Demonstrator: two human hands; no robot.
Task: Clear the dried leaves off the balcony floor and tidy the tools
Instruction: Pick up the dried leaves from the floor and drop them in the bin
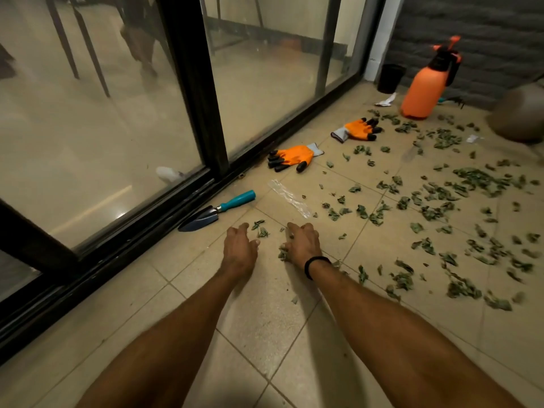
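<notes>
Best way to do this bit, I reckon, is to use both hands as rakes: keep the fingers low on the tile and drag the scattered bits into one heap before lifting anything, because pinching leaf by leaf will take forever. Right now the left hand [240,248] sits palm down on the balcony floor [265,319] with its fingers loosely curled and nothing in it. The right hand [303,245] is clawed over a little clump just beside its thumb; I can't tell whether it actually has hold of that clump or is only pushing it. The dried leaves [471,176] are dull green, curled and crumpled (they look brittle, so squeeze gently or you get crumbs). A few lie between the hands, but most are spread over the tiles to the right and further out. Work outward from the glass door side so nothing gets kicked into the track. The tools are untouched: the trowel [212,212] lies along the door track, the two orange gloves [294,157] lie apart from each other, and the orange sprayer [424,86] stands by the wall. Mind the clear plastic wrapper [290,198] just ahead of the hands.
</notes>
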